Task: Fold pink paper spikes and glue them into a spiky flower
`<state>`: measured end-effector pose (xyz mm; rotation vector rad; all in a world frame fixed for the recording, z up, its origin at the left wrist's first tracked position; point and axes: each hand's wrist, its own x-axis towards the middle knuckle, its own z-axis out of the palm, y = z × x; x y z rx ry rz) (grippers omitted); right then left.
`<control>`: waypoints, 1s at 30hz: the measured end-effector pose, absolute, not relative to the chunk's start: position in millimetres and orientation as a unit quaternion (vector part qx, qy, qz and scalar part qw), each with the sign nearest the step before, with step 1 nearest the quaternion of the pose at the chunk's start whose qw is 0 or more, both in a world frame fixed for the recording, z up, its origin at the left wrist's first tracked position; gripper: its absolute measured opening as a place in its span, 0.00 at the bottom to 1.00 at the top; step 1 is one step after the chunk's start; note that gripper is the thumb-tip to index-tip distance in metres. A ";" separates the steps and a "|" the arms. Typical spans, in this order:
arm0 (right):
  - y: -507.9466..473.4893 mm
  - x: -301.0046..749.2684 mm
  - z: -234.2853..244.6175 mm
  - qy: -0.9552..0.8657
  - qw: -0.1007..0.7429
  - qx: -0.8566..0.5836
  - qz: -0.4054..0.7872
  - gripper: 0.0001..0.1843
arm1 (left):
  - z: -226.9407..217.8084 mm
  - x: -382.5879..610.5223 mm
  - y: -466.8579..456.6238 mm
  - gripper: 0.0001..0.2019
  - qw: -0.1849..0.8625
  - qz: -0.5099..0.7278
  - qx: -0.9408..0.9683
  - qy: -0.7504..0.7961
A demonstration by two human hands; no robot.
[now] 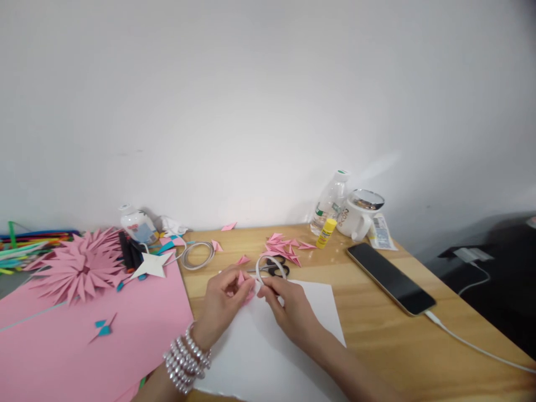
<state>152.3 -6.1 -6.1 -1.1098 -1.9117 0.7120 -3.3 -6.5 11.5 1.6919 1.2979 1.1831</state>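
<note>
My left hand (224, 304) pinches a small folded pink paper piece (242, 278) over a white sheet (318, 304) on the wooden table (377, 346). My right hand (288, 307) is closed with its fingertips on the same piece, just in front of a pair of scissors (272, 267). A pearl bracelet (186, 357) wraps my left wrist. Several folded pink paper triangles (285, 247) lie just beyond the scissors.
A large pink paper sheet (84, 346) with a pink paper flower (79, 268) and white star (151, 265) lies left. A coiled cable (197, 255), phone (390, 277), glue stick (326, 233), mug (359, 215) and bottle (330, 201) sit behind and right.
</note>
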 end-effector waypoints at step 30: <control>18.8 178.8 -6.9 -0.649 0.365 -0.633 0.213 0.09 | 12.7 -3.5 -3.0 0.07 0.485 0.564 0.476 0.469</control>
